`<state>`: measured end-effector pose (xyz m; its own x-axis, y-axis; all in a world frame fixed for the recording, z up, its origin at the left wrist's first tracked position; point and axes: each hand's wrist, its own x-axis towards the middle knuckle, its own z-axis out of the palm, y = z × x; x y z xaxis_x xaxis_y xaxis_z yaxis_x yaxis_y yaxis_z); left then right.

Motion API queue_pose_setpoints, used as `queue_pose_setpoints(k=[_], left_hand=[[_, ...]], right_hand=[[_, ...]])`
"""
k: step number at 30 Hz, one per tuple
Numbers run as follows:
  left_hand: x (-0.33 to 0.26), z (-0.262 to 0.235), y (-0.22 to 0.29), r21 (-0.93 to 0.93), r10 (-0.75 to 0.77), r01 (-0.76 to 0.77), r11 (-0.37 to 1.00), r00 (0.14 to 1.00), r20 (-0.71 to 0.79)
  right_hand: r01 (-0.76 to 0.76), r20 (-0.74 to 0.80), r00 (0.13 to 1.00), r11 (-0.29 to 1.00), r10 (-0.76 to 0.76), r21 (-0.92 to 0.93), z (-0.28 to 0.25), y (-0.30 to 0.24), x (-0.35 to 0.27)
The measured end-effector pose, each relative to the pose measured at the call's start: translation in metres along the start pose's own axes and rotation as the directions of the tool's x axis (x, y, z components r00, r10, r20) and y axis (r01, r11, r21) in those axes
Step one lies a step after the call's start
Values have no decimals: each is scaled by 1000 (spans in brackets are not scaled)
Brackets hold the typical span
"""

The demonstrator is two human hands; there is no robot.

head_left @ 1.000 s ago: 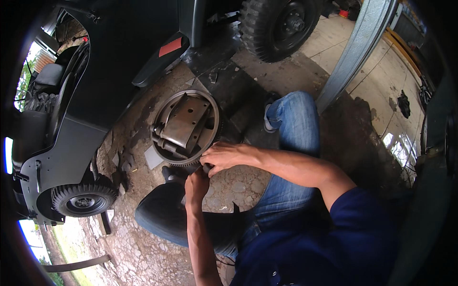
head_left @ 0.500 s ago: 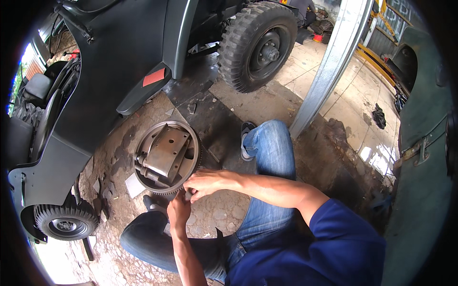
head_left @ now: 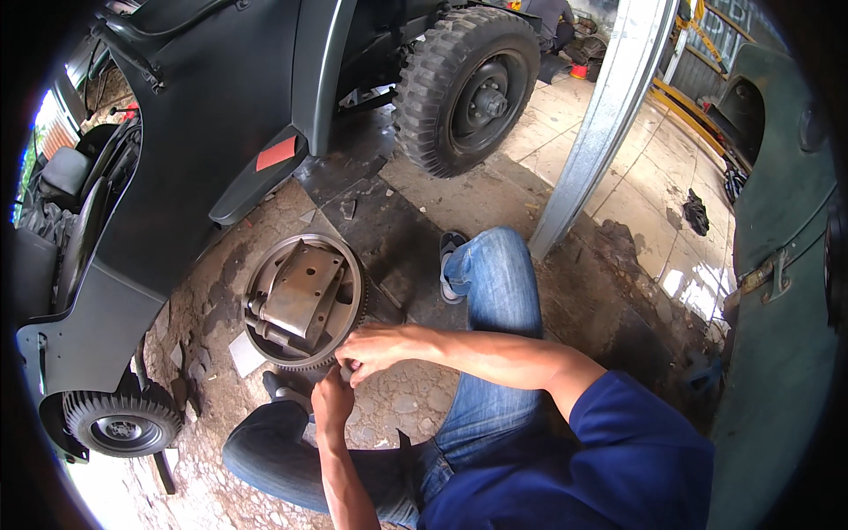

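My left hand (head_left: 332,402) and my right hand (head_left: 375,347) meet just beyond the near right edge of a round metal flywheel (head_left: 358,296) with a toothed rim. Both sets of fingers are closed and pressed together around something small that they mostly hide; its kind cannot be made out. Lying inside the flywheel's rim is a brownish metal bracket (head_left: 305,287) with several holes and a rounded bar along its near left side. The flywheel rests low in front of me, between my bent legs and the dark vehicle.
A dark green vehicle body (head_left: 203,132) fills the left, with a knobby tire (head_left: 468,93) ahead and a smaller wheel (head_left: 124,424) at lower left. A metal post (head_left: 609,115) rises at right. Beyond it are a green panel (head_left: 782,353) and a black rag (head_left: 695,212). A person (head_left: 552,19) crouches far back.
The whole view has shifted slightly, so surroundings sit a little further left and mostly lower. My hands stay together at the flywheel's edge, with only small finger movement.
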<state>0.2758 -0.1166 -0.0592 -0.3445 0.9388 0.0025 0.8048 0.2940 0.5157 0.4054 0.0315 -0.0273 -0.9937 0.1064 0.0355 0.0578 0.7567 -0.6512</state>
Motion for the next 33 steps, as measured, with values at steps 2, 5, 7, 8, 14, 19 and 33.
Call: queue_pose_setpoints(k=[2,5,7,8,14,19,33], left_hand=[[-2,-5,4,-13,21,-22,1000,998,-54],[-3,-8,3,0,15,-15,1000,999,-41],[-3,-2,0,19,20,-19,1000,1000,-18],[-4,-2,2,31,20,-20,999,1000,-7],[-7,6,-2,31,84,-83,996,996,-35],[-7,8,-6,15,102,-102,995,995,-6],[-8,12,-5,-70,122,-122,990,992,6]], right_hand=[[-38,-7,999,997,39,63,-5,0,-2],[5,-67,998,999,-2,52,-6,2,-5],[8,-42,999,1000,-7,12,-2,0,-4],[9,-30,1000,1000,-10,-9,0,0,-4],[1,49,999,1000,-1,-6,4,4,-1],[52,17,999,999,-52,-11,12,8,-1],[-52,136,990,993,38,106,9,1,-4]])
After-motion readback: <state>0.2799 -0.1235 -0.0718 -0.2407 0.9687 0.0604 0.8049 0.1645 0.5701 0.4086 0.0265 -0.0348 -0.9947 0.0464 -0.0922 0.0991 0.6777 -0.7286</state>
